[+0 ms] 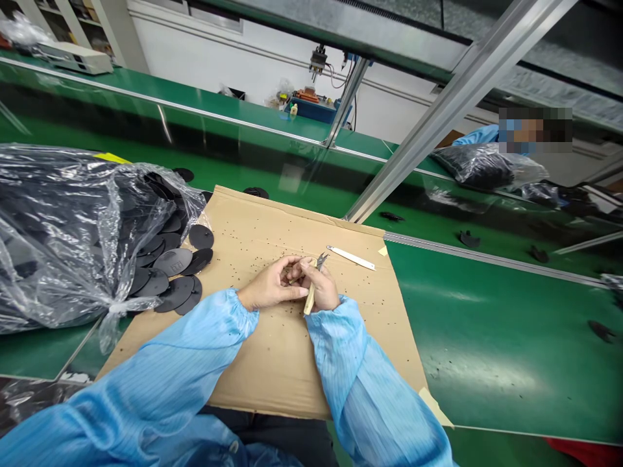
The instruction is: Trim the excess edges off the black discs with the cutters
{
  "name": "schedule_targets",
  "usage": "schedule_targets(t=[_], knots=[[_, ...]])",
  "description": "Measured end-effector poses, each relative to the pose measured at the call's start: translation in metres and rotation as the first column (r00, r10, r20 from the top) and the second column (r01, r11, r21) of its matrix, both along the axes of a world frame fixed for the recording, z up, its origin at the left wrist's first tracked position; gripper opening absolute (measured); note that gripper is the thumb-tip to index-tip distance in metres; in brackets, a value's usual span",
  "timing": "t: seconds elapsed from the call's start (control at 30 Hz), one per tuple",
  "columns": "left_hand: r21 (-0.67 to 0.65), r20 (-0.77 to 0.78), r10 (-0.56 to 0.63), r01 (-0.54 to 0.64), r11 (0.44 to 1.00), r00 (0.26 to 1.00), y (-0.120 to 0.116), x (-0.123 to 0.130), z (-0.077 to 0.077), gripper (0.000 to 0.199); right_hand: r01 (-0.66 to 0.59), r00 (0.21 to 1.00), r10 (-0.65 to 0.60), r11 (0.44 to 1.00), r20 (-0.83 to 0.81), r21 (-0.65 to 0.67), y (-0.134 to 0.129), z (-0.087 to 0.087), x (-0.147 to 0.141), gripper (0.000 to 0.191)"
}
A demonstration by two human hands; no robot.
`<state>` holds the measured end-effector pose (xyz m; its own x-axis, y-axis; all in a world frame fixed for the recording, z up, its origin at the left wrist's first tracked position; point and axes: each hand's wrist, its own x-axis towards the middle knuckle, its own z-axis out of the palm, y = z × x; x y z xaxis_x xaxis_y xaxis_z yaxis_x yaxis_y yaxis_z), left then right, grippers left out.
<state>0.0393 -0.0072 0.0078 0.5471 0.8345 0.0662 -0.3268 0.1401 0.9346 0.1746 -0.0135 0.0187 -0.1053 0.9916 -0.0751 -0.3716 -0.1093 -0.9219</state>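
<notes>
Over the cardboard sheet point(272, 363) my hands meet near its middle. My right hand point(325, 290) is closed around small nippers point(310, 301) with pale yellow handles, their metal jaws pointing up and away. My left hand point(272, 283) is beside it, its fingertips curled together against the nippers and the right fingers. What the left fingertips pinch, if anything, is hidden. Tiny dark bits lie scattered over the cardboard around both hands. Beyond my right hand lies a flat white strip point(351, 258) with a narrow dark tip.
At left, a large clear plastic bag point(63, 227) spills black discs point(172, 262) onto the cardboard's edge. A metal post point(438, 123) rises behind the cardboard from the green bench point(487, 324). Dark curved parts point(468, 239) lie along the right. Another person point(481, 135) is at far right.
</notes>
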Motion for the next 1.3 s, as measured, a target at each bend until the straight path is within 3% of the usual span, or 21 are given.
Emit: schedule_targets(t=[1.3], knots=[[0.071, -0.010, -0.020, 0.020, 0.997, 1.000, 0.0018, 0.0009, -0.0039, 0.065, -0.002, 1.000, 0.003, 1.000, 0.025, -0.006, -0.0004, -0.0001, 0.0006, 0.028]])
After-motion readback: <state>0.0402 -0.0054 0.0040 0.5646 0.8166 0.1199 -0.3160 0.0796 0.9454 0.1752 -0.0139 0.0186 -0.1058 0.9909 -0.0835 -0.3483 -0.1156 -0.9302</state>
